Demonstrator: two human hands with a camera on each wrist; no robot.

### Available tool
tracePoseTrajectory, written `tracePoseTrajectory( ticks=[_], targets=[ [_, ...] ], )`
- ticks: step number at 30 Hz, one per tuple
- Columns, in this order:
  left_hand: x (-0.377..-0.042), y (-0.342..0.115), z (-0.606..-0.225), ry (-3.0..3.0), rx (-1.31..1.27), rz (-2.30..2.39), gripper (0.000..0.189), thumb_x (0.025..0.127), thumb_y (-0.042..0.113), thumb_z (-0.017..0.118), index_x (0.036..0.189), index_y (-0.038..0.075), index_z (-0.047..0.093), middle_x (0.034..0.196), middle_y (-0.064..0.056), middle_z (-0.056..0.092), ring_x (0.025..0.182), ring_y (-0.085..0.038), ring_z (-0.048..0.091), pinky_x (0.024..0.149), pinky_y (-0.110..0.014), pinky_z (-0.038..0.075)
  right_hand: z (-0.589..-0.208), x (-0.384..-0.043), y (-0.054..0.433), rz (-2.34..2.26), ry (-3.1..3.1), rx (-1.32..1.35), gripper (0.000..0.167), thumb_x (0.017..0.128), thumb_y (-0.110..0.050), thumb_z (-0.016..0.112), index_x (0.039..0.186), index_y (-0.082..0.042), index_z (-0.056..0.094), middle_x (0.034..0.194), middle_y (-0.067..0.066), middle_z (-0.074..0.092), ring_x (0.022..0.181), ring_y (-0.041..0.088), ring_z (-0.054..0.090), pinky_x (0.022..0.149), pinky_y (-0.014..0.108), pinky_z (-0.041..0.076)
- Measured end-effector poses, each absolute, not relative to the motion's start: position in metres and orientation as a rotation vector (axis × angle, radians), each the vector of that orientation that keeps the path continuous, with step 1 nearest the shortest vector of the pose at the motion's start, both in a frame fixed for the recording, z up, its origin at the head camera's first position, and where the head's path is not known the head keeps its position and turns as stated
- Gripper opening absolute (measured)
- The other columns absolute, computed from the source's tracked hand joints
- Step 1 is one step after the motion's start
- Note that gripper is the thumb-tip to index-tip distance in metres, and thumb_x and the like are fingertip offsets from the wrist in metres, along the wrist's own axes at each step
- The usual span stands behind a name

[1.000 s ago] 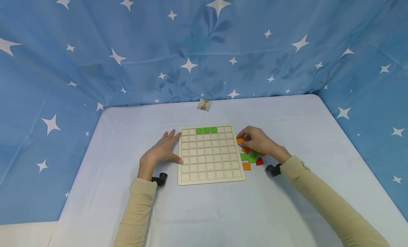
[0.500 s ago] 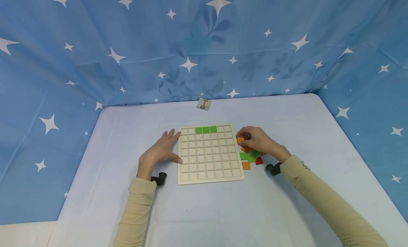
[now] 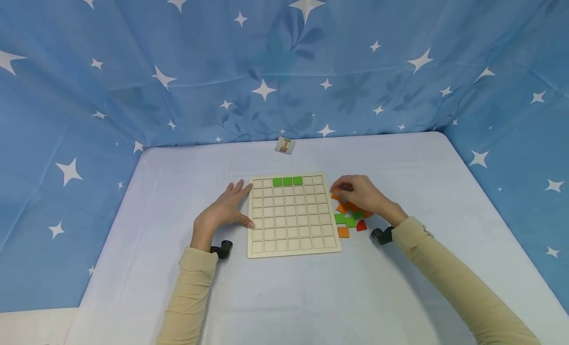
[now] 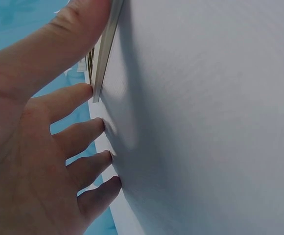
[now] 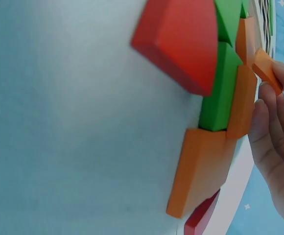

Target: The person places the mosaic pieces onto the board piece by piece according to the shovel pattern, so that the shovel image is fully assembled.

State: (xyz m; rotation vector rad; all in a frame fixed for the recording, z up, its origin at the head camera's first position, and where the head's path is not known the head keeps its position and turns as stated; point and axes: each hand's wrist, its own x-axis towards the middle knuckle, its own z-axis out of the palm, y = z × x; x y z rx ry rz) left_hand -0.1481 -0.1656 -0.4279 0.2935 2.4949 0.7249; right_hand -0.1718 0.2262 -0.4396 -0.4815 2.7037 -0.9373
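A pale wooden grid board lies on the table, with three green squares side by side in its top row. My left hand spreads along the board's left edge, thumb and index fingertip at the rim; the left wrist view shows its fingers fanned out. Just off the board's right edge, my right hand pinches an orange tile between thumb and fingers. Below that hand lies a loose pile with green pieces, orange tiles and a red piece with a curved side. The hand covers part of the pile.
A small patterned card lies behind the board, close to the table's far edge. White cloth covers the table. A blue star-printed curtain hangs behind and at both sides.
The orange tile has turned within my right hand's fingers and shows less of its face. That hand has barely shifted. My left hand stays in place at the board.
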Motion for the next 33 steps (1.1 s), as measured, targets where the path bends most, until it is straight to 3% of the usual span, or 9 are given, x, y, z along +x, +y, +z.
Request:
tracePoseTrajectory(
  ticks=[8, 13, 20, 23, 28, 33],
  targets=[
    [-0.148, -0.166, -0.429, 2.494, 0.287, 0.716, 0.118, 0.075, 0.033, 0.092, 0.166, 0.017, 0.019, 0.174, -0.011, 0.001, 0.160, -0.037, -0.007, 0.126, -0.066, 0.010, -0.435, -0.171, 0.229, -1.013, 2.715, -0.439, 0.020, 0.100, -0.006, 0.063, 0.116, -0.007, 0.075, 0.108, 0.010, 0.074, 0.089, 0.024, 0.064, 0.085, 0.038, 0.058],
    [-0.147, -0.167, -0.428, 2.497, 0.292, 0.714, 0.117, 0.075, 0.033, 0.092, 0.166, 0.016, 0.020, 0.174, -0.012, 0.002, 0.160, -0.038, -0.006, 0.126, -0.066, 0.011, -0.433, -0.170, 0.229, -1.078, 2.682, -0.383, 0.021, 0.100, -0.007, 0.064, 0.118, -0.007, 0.075, 0.118, 0.012, 0.073, 0.095, 0.026, 0.066, 0.089, 0.039, 0.060],
    [-0.149, -0.164, -0.428, 2.495, 0.300, 0.714, 0.118, 0.076, 0.033, 0.092, 0.166, 0.016, 0.019, 0.174, -0.013, 0.001, 0.160, -0.038, -0.006, 0.126, -0.066, 0.010, -0.432, -0.173, 0.227, -1.158, 2.596, -0.329, 0.028, 0.098, -0.007, 0.066, 0.125, -0.008, 0.072, 0.123, 0.014, 0.070, 0.103, 0.030, 0.068, 0.085, 0.035, 0.060],
    [-0.149, -0.164, -0.428, 2.494, 0.291, 0.717, 0.118, 0.076, 0.032, 0.092, 0.167, 0.018, 0.019, 0.174, -0.011, 0.001, 0.160, -0.036, -0.007, 0.126, -0.065, 0.010, -0.432, -0.175, 0.225, -1.184, 2.564, -0.312, 0.031, 0.098, -0.008, 0.066, 0.128, -0.008, 0.071, 0.127, 0.014, 0.069, 0.108, 0.032, 0.068, 0.090, 0.039, 0.059],
    [-0.150, -0.165, -0.430, 2.494, 0.292, 0.710, 0.117, 0.076, 0.032, 0.092, 0.167, 0.018, 0.019, 0.174, -0.011, 0.000, 0.160, -0.036, -0.008, 0.126, -0.065, 0.009, -0.431, -0.177, 0.220, -1.216, 2.537, -0.305, 0.033, 0.097, -0.010, 0.069, 0.129, -0.007, 0.070, 0.125, 0.013, 0.071, 0.105, 0.028, 0.068, 0.094, 0.039, 0.056],
    [-0.150, -0.166, -0.432, 2.499, 0.303, 0.706, 0.117, 0.076, 0.031, 0.092, 0.166, 0.017, 0.019, 0.174, -0.011, 0.000, 0.160, -0.037, -0.008, 0.126, -0.066, 0.010, -0.432, -0.180, 0.213, -1.233, 2.523, -0.326, 0.035, 0.096, -0.012, 0.072, 0.130, -0.006, 0.070, 0.120, 0.014, 0.073, 0.100, 0.025, 0.069, 0.089, 0.032, 0.055]
  ],
)
